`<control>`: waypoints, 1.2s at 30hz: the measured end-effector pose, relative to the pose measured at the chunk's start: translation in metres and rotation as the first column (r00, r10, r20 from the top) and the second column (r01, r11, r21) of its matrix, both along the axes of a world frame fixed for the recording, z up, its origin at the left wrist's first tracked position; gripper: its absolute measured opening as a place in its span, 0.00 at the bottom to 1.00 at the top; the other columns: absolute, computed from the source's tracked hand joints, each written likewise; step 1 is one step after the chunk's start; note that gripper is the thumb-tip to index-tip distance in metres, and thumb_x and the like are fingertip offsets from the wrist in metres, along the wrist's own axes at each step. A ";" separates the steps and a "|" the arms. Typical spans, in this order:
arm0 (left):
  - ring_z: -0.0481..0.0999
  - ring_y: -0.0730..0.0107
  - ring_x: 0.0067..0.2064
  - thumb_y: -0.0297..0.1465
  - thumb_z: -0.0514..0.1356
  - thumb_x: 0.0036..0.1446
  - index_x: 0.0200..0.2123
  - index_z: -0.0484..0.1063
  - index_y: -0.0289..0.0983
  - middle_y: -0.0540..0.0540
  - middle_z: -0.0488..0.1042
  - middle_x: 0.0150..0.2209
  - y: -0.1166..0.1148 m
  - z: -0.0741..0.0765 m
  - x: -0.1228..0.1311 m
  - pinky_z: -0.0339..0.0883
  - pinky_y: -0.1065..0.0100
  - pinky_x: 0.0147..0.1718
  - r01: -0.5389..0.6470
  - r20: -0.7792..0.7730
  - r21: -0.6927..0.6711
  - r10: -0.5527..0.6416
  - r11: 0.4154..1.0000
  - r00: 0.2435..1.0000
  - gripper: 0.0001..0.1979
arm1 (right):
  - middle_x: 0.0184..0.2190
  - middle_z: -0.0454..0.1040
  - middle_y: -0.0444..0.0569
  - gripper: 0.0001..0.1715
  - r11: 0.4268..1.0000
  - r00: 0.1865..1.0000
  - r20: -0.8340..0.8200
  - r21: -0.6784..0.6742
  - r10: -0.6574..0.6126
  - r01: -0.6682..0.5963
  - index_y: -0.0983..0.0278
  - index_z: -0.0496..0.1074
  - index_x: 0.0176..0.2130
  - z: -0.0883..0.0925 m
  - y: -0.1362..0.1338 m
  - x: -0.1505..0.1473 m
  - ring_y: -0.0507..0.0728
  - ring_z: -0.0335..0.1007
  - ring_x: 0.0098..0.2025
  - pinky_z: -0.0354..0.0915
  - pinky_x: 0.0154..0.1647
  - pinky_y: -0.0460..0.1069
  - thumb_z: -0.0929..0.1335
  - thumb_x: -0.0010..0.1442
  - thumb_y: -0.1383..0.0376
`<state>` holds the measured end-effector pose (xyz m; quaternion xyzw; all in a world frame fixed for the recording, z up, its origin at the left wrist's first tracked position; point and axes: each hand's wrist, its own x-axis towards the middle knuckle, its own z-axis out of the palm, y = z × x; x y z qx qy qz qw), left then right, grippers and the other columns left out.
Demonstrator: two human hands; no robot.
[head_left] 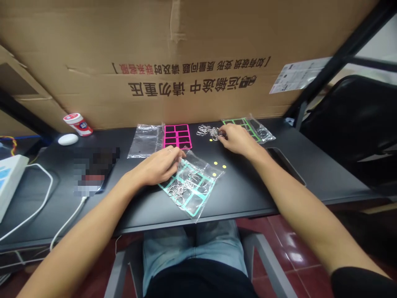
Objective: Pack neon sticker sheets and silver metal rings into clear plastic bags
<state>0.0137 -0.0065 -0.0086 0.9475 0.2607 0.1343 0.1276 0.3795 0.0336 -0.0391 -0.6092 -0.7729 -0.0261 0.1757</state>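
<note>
R hand (238, 138) at pile of metal rings (205, 130); L hand (159, 166) at clear bag (211, 167).
R thumb + fingers bent in close at pile's R edge, far side of table (245, 198); can't tell if they grip a ring. L hand's fingers curled over bag's upper-L edge, tips partly hidden, can't tell if they pinch the plastic. Bag lies nr table's front edge w/ teal sheet (194, 212) + bagged rings (177, 195) in it. Pink sheet (176, 134) is beyond L hand; green sheet (252, 131), also bagged, is by R hand. Yellow dots (216, 163) lie btwn hands. Step in hand: prob. picking rings from pile. Next move prob. calls for a fine fingertip pinch w/o dragging the tangle, L hand steadying bag.
</note>
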 end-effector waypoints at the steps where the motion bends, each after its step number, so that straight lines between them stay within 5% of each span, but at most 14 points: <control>1: 0.79 0.55 0.51 0.31 0.51 0.76 0.52 0.66 0.40 0.39 0.79 0.54 0.000 0.000 0.000 0.73 0.53 0.51 0.002 -0.001 0.004 -0.002 1.000 1.000 0.07 | 0.51 0.84 0.67 0.16 1.000 1.000 0.009 -0.020 0.011 -0.011 0.67 0.82 0.53 -0.001 0.001 0.000 0.74 0.81 0.52 0.74 0.56 0.64 0.69 0.71 0.64; 9: 0.79 0.56 0.50 0.30 0.51 0.75 0.52 0.66 0.40 0.39 0.79 0.53 -0.001 0.003 0.000 0.73 0.55 0.50 0.009 0.006 0.028 -0.009 1.000 1.000 0.07 | 0.37 0.85 0.53 0.08 0.994 0.985 -0.164 -0.082 0.061 -0.075 0.61 0.82 0.41 -0.002 0.002 -0.002 0.63 0.80 0.41 0.71 0.46 0.55 0.70 0.67 0.68; 21: 0.79 0.55 0.51 0.31 0.50 0.76 0.53 0.66 0.40 0.39 0.80 0.54 0.000 0.001 0.000 0.74 0.53 0.51 0.001 -0.013 0.017 -0.001 1.000 1.000 0.08 | 0.42 0.87 0.56 0.07 0.998 0.941 -0.336 0.061 0.044 -0.025 0.60 0.79 0.42 0.006 0.000 -0.009 0.67 0.82 0.44 0.75 0.52 0.61 0.69 0.70 0.62; 25: 0.79 0.55 0.52 0.31 0.50 0.77 0.52 0.66 0.40 0.38 0.79 0.54 0.000 0.001 0.000 0.74 0.53 0.52 -0.002 -0.014 0.014 0.002 1.000 1.000 0.08 | 0.40 0.87 0.55 0.06 0.996 0.859 -0.511 0.087 0.042 0.002 0.60 0.80 0.40 0.012 -0.004 -0.013 0.66 0.84 0.42 0.78 0.52 0.62 0.73 0.67 0.61; 28: 0.79 0.55 0.51 0.31 0.50 0.77 0.52 0.66 0.40 0.38 0.79 0.54 0.000 0.001 0.000 0.73 0.53 0.52 0.001 -0.010 0.014 -0.001 1.000 1.000 0.07 | 0.38 0.87 0.55 0.07 0.991 0.712 -0.691 0.058 0.125 -0.117 0.60 0.80 0.38 0.019 -0.010 -0.019 0.64 0.84 0.39 0.80 0.49 0.62 0.76 0.64 0.59; 31: 0.79 0.54 0.52 0.31 0.50 0.76 0.52 0.66 0.40 0.38 0.79 0.54 0.000 0.000 -0.001 0.74 0.53 0.53 0.002 -0.007 0.016 -0.002 1.000 1.000 0.07 | 0.33 0.85 0.51 0.11 0.928 0.575 -0.791 -0.025 0.209 -0.371 0.61 0.80 0.37 0.026 -0.023 -0.032 0.61 0.82 0.33 0.79 0.40 0.57 0.79 0.62 0.58; 36: 0.79 0.54 0.53 0.31 0.51 0.76 0.51 0.65 0.41 0.38 0.79 0.53 0.000 -0.001 -0.001 0.74 0.53 0.53 0.007 0.008 0.025 -0.007 1.000 1.000 0.06 | 0.34 0.86 0.48 0.10 0.704 0.550 -0.775 -0.199 0.313 -0.681 0.63 0.82 0.39 0.032 -0.050 -0.061 0.53 0.76 0.28 0.70 0.28 0.48 0.78 0.63 0.59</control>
